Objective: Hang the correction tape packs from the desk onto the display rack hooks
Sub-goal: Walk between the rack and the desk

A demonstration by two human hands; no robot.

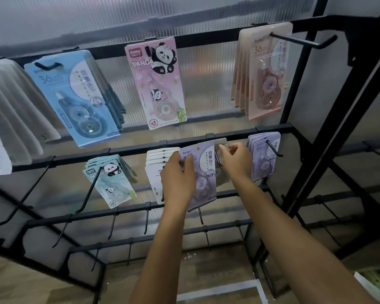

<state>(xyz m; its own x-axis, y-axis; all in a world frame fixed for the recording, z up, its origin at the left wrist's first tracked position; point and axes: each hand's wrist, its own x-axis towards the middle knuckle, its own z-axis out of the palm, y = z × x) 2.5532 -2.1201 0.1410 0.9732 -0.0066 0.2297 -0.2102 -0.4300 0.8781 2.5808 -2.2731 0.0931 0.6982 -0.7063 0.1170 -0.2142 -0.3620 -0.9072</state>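
My left hand (177, 180) grips a purple correction tape pack (203, 172) by its left edge, held up against the middle rail of the black display rack (140, 149). My right hand (236, 160) pinches another pack (220, 144) by its top, right beside a black hook (217, 160). That pack sits behind the purple one and is mostly hidden. A bunch of purple packs (264, 156) hangs on the hook just to the right. White packs (157, 163) hang just to the left, partly covered by my left hand.
The top rail carries blue packs (75, 95), a pink panda pack (157, 82) and peach packs (262, 71). Teal panda packs (112, 181) hang lower left. Several bare hooks (113, 224) jut from the lower rails. A desk corner (373, 284) shows at bottom right.
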